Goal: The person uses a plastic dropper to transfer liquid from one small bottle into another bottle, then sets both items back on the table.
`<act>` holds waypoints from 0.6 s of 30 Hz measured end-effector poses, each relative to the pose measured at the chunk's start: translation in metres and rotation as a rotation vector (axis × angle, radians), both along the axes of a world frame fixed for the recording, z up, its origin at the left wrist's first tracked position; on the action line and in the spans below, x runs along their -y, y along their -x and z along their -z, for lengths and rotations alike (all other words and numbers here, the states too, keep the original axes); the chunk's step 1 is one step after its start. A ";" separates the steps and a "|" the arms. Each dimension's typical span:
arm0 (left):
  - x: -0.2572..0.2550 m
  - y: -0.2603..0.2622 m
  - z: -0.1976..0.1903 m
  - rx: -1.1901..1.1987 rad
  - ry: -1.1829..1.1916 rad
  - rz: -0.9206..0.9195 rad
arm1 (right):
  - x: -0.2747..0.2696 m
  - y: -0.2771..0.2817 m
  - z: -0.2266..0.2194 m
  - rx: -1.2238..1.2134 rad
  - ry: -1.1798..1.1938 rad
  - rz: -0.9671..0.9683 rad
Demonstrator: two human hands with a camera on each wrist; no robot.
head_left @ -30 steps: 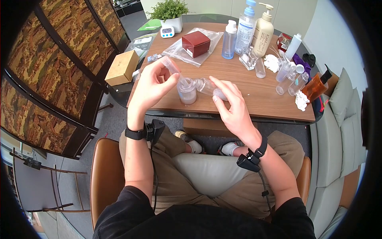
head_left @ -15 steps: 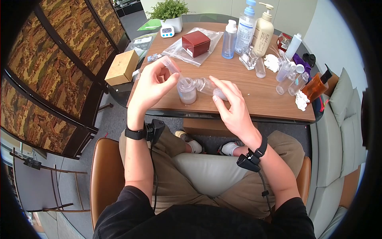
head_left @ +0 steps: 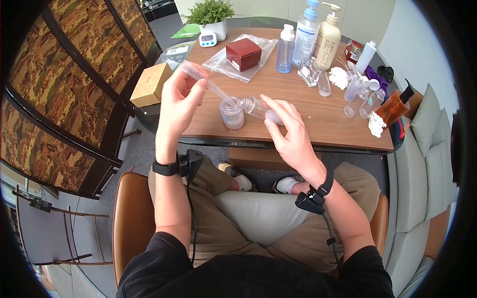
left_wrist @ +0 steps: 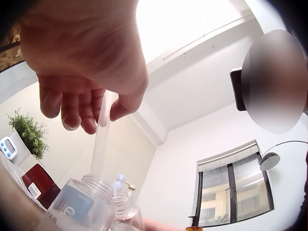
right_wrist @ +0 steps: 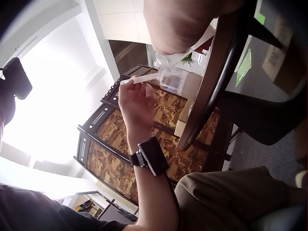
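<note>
My left hand (head_left: 178, 99) pinches a translucent plastic dropper (head_left: 213, 88) between thumb and fingers near its wide upper end. Its lower tip slants into the mouth of a clear bottle (head_left: 232, 116) standing near the table's front edge. That bottle carries a blue label (left_wrist: 79, 204) and has cloudy liquid low inside. Beside it, my right hand (head_left: 289, 124) holds a second clear bottle (head_left: 256, 107) tipped on its side, thumb and fingers about its base. The tipped bottle's neck points left, right at the standing bottle's shoulder. Bubbles show near its base.
Behind the hands sit a dark red box (head_left: 243, 53) on a plastic bag, a white timer (head_left: 207, 39) and a potted plant (head_left: 211, 15). A cardboard box (head_left: 150, 84) lies left. Pump bottles (head_left: 325, 42), small clear bottles (head_left: 357, 104) and crumpled tissue (head_left: 376, 125) stand right.
My left hand has moved up and left, drawing the dropper partly out, so more of its length shows above the standing bottle. My right hand and the tipped bottle stay almost still.
</note>
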State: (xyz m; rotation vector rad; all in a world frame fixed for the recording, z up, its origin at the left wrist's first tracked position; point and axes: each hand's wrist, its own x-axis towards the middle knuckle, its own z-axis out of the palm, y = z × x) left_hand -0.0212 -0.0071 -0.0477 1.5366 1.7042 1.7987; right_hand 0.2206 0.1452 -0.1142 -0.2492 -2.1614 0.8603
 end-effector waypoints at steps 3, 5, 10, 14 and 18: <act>0.003 -0.001 -0.006 0.037 -0.154 -0.056 | 0.000 0.000 -0.001 -0.004 -0.005 0.001; 0.002 0.001 -0.006 0.032 -0.244 -0.097 | 0.000 0.000 -0.001 -0.005 -0.006 0.001; 0.001 0.001 -0.005 0.102 -0.332 -0.124 | 0.000 0.001 0.001 -0.008 -0.012 0.008; -0.006 -0.006 -0.001 0.142 -0.229 -0.025 | 0.001 0.001 0.000 0.003 0.006 -0.002; -0.008 -0.007 0.000 0.126 -0.182 0.011 | 0.000 0.001 0.000 -0.003 -0.001 0.004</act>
